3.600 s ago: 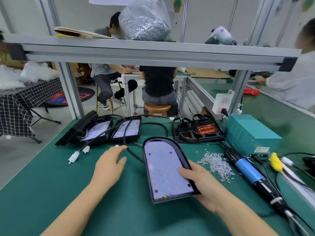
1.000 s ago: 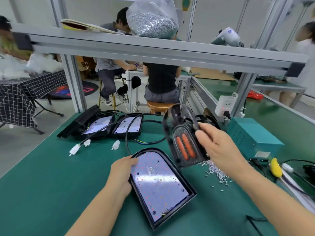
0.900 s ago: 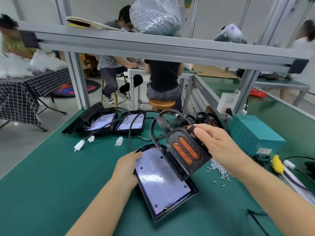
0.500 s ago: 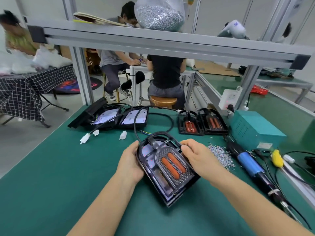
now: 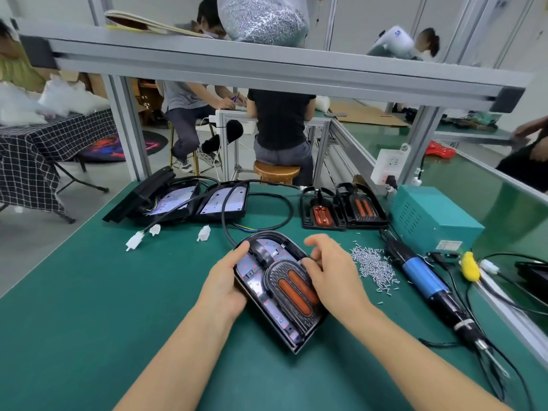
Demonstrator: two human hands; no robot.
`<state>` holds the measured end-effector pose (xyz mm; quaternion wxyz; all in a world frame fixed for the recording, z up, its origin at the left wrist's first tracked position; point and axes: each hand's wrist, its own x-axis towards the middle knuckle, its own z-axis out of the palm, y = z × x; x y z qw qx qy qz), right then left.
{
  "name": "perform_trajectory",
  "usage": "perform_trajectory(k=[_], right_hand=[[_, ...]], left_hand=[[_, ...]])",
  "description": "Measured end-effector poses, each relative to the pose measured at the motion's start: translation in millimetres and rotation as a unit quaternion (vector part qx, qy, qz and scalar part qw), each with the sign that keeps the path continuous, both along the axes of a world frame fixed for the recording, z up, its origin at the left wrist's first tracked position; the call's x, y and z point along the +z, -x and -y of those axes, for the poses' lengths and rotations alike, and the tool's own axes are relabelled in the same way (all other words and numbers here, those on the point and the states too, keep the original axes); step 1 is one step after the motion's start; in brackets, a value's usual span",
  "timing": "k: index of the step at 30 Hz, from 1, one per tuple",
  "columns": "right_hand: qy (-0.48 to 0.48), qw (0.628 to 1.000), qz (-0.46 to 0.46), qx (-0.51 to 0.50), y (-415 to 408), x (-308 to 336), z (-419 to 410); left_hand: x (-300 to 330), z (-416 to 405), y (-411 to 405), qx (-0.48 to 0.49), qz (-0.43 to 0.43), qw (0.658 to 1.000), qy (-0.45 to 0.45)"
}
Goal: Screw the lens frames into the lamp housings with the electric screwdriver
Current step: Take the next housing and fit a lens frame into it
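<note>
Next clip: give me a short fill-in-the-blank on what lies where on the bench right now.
1. The lens frame now sits on the ____ held by the left hand.
2. The loose screws lie between the right hand and the ____.
3. The electric screwdriver has a ____ grip.

Missing words: lamp housing; electric screwdriver; blue

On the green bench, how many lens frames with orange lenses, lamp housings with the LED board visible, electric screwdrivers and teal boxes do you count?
lens frames: 3
lamp housings: 3
electric screwdriver: 1
teal box: 1
Total: 8
</note>
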<state>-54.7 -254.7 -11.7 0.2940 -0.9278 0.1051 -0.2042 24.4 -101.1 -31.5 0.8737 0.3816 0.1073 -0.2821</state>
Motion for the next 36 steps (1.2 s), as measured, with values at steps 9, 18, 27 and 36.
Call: perform_trajectory(k=[9,18,27,36], right_hand=[[0.021,0.999,-0.023,0.042,-4,18,8],[-0.028,0.993,-0.081,0.075,-7,26,17],[0.135,0.990,0.037,0.017,3,1,6],[-0.123,0.984,-0.112,0.064,-11,11,10]], left_hand=[[-4,0,-1,-0.013,-0.020,0.999,0.030],[-2,-3,-3,-0.050,-0.021,0.998,0.041],[5,-2,-10,-0.071,0.033,0.997,0.019],[5,-5,-18,-0.084,0.061,0.994,-0.031]])
